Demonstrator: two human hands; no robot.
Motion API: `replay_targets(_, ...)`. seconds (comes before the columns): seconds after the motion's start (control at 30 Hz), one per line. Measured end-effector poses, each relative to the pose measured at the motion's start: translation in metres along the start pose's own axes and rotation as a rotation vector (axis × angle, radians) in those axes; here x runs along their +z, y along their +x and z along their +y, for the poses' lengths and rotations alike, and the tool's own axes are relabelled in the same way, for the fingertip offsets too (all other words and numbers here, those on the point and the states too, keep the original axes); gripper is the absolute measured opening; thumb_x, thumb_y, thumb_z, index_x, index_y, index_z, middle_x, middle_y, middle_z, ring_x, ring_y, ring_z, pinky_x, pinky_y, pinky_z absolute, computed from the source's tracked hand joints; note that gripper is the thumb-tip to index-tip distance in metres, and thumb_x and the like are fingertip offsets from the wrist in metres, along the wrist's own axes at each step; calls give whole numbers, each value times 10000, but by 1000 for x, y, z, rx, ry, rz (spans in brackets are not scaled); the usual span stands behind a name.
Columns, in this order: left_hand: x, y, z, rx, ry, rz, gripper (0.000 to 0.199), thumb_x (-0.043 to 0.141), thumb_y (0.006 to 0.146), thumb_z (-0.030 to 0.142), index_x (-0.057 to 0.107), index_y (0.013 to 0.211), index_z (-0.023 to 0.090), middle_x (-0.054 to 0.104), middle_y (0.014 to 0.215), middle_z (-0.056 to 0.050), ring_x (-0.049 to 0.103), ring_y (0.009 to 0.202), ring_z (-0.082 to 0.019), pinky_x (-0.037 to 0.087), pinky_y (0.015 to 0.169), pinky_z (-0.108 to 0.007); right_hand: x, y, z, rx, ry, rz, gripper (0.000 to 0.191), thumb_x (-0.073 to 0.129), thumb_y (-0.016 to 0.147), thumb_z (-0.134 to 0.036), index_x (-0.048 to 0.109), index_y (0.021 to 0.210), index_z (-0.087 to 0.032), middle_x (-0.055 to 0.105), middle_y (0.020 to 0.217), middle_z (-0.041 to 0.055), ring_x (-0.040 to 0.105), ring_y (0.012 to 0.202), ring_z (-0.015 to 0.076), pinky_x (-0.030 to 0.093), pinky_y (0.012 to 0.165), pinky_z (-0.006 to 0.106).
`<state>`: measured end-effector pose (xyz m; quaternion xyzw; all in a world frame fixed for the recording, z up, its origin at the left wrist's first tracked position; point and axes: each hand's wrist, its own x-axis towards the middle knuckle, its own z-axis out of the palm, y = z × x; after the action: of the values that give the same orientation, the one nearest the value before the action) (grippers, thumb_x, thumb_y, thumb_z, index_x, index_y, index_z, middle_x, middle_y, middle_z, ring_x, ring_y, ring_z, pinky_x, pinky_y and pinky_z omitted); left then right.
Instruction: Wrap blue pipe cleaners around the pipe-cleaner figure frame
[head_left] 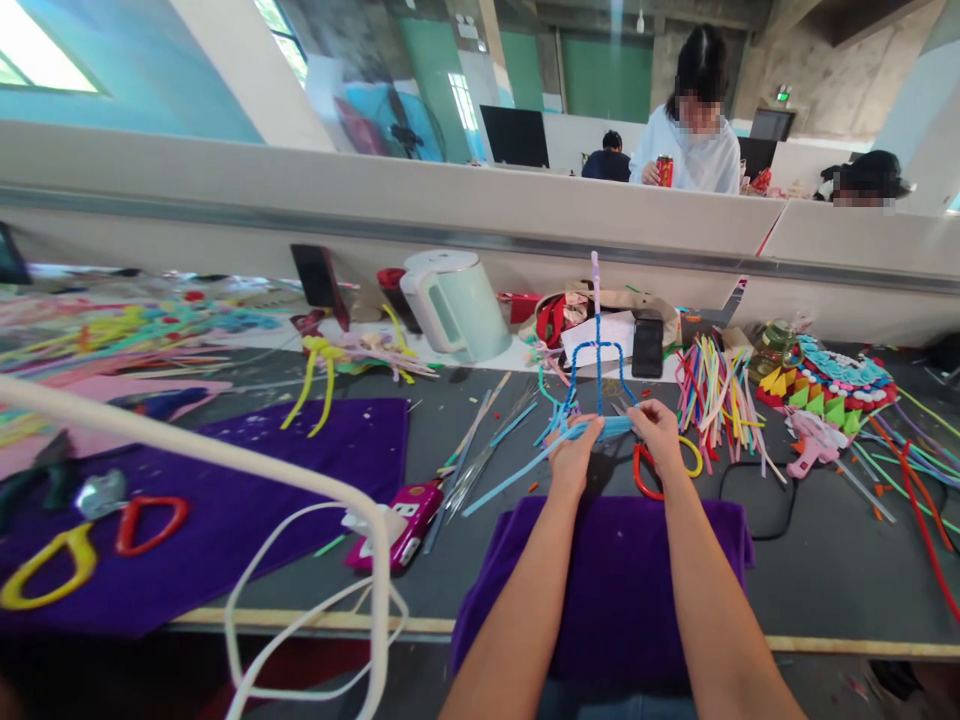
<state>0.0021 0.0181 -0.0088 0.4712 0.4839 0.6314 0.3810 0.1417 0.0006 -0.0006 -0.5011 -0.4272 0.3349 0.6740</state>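
In the head view, a trident-shaped frame of blue pipe cleaners (598,375) stands upright with a pale lilac tip. Across its base lies a bundle of light blue pipe cleaners (616,426), pinched near its ends by my two hands. My left hand (576,450) is closed on the bundle's left part, and one long strand sticks out down and to the left. Thumb and fingers of my right hand (658,432) close on the right end. Red and yellow scissor handles (646,478) show just under and beside my right hand. Folded purple cloth (615,590) lies beneath my forearms.
Loose wires and strips (491,440) and a magenta device (397,525) lie to the left. Cut colourful strips (716,400) and a pink glue gun (814,440) are on the right. A kettle (472,305) stands behind. A white tube (300,465) crosses the left foreground.
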Motion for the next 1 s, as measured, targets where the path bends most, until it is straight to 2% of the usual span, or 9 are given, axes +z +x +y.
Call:
replay_targets(0.13, 0, 2, -4, -2, -23, -6, 171, 753, 586, 348, 706, 658, 199, 660, 703, -37, 615, 744, -215, 492, 772, -345, -8, 4, 5, -94, -173, 22, 208, 633, 717, -392, 678, 759, -194, 645, 744, 26, 557, 709, 164, 439, 677, 270)
replay_targets(0.23, 0, 1, -3, -17, -54, -18, 176, 761, 573, 341, 704, 647, 191, 654, 691, -35, 608, 722, -203, 492, 741, -326, -14, 6, 4, -91, -218, 1, 199, 600, 735, -372, 688, 727, -193, 646, 712, 24, 551, 684, 165, 429, 672, 273)
replay_targets(0.37, 1, -1, 2, -121, -137, -63, 207, 776, 557, 332, 700, 660, 169, 628, 624, -9, 589, 633, -161, 485, 673, -294, -18, 6, 1, 10, -25, -89, 232, 614, 726, -401, 660, 696, -175, 590, 608, -10, 517, 596, 133, 420, 616, 251)
replay_targets(0.57, 1, -1, 6, -440, -412, -184, 324, 820, 469, 289, 677, 722, 145, 653, 619, -20, 598, 550, -145, 488, 559, -277, -14, -1, -8, 231, 299, -229, 331, 685, 688, -502, 627, 695, -176, 616, 646, 28, 552, 592, 141, 483, 613, 281)
replay_targets(0.7, 1, 0, 7, -477, -481, -204, 320, 825, 461, 275, 662, 709, 156, 655, 619, -10, 601, 543, -131, 481, 555, -259, -6, -5, -11, 258, 341, -248, 341, 704, 674, -507, 625, 712, -177, 641, 677, 53, 579, 627, 168, 505, 605, 302)
replay_targets(0.77, 1, 0, 7, -461, -484, -162, 324, 825, 463, 277, 662, 717, 159, 653, 616, -1, 596, 536, -128, 481, 562, -264, -3, -4, -9, 248, 356, -206, 326, 688, 691, -496, 622, 729, -179, 636, 686, 46, 575, 626, 158, 501, 604, 292)
replay_targets(0.83, 2, 0, 5, -416, -468, -97, 325, 822, 473, 286, 667, 728, 158, 653, 621, 3, 598, 548, -133, 490, 589, -280, -1, -2, -7, 194, 341, -75, 293, 670, 707, -469, 612, 739, -185, 620, 696, 23, 552, 604, 128, 481, 597, 262)
replay_targets(0.93, 2, 0, 1, -268, -375, -10, 296, 809, 503, 310, 676, 716, 153, 658, 660, -6, 613, 611, -147, 500, 657, -300, -2, 2, -4, 47, 227, 147, 237, 640, 729, -420, 610, 750, -185, 600, 719, -4, 517, 606, 102, 441, 599, 230)
replay_targets(1.0, 3, 0, -1, -160, -280, 20, 267, 793, 532, 326, 684, 705, 155, 659, 681, -11, 619, 654, -158, 499, 690, -305, -3, 2, -3, -41, 95, 173, 229, 608, 754, -407, 628, 758, -179, 601, 714, -2, 520, 641, 116, 431, 625, 239)
